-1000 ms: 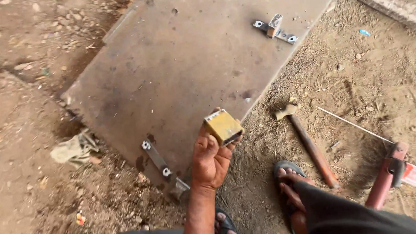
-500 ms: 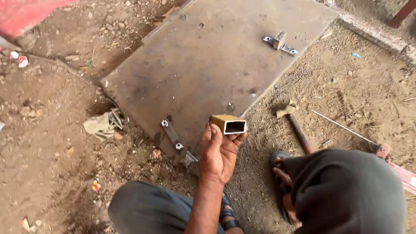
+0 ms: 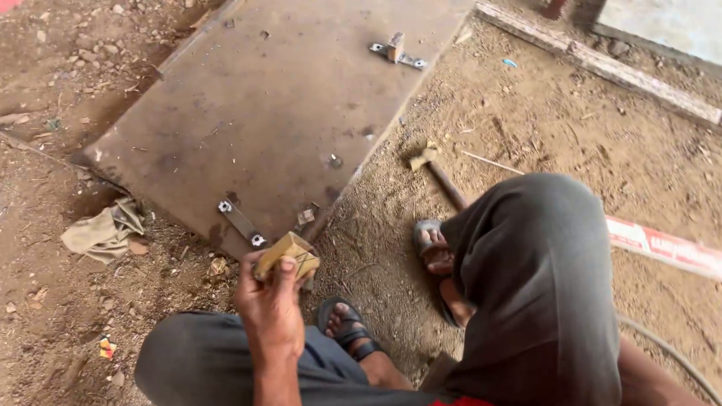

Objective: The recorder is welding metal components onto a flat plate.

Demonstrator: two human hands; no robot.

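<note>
Block (image 3: 286, 254) drawn back toward knees since earlier frame, off plate (image 3: 285, 106), now over dirt by plate's near edge. Left hand (image 3: 271, 309) clenched around it. Right hand out of view. Step: block in hand, inspection. Next: likely placement near bracket (image 3: 241, 222). Hammer (image 3: 436, 171) beside plate.

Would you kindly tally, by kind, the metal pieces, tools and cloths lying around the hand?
Rectangular metal tube piece, held in the hand: 1
Metal plate: 1
Brackets on the plate: 2
Hammer: 1
Rag: 1
Total: 6
</note>
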